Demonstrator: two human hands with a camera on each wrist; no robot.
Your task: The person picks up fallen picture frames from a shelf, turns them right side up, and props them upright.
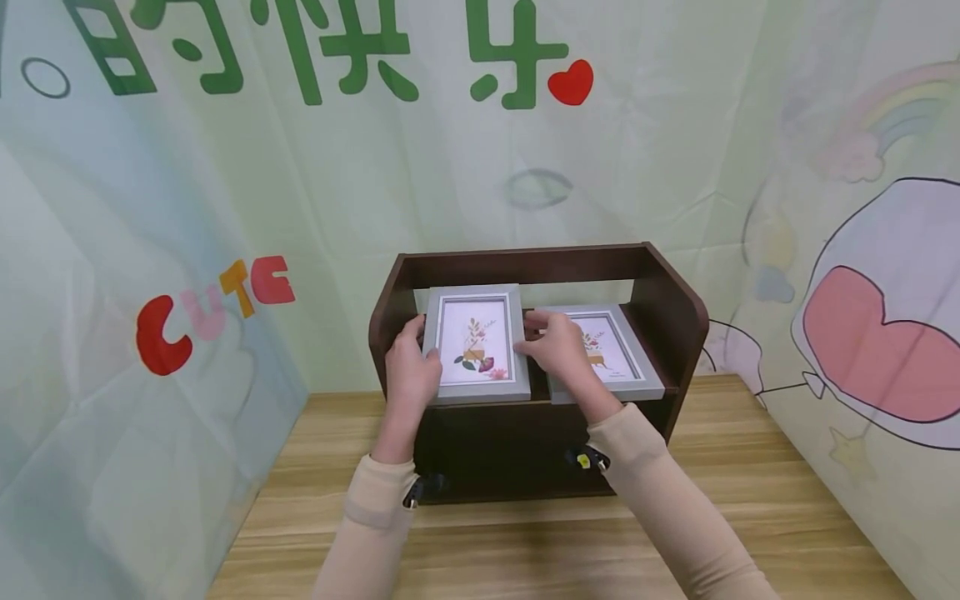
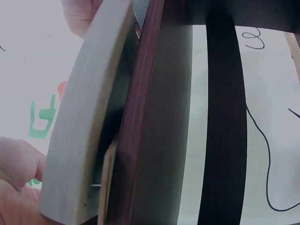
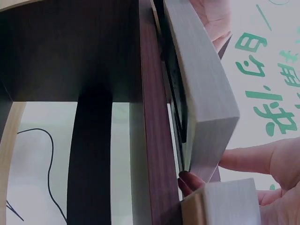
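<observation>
A silver-grey picture frame (image 1: 480, 333) with a flower print lies face up on the left of the dark brown shelf unit's top board. My left hand (image 1: 411, 367) grips its left edge, the thumb (image 1: 432, 357) on the near side. At its right edge my right hand (image 1: 558, 342) pinches the side, fingers in the gap between two frames. A second, similar frame (image 1: 611, 354) lies to the right, partly under my right hand. In the left wrist view, the held frame's side (image 2: 86, 122) stands apart from the board (image 2: 140, 112), with a dark gap between.
The shelf unit (image 1: 517, 268) has raised side panels, a back rail and a dark lower space. It stands on a wood-grain table (image 1: 510, 542) against a printed cloth backdrop (image 1: 337, 208), with more cloth at both sides.
</observation>
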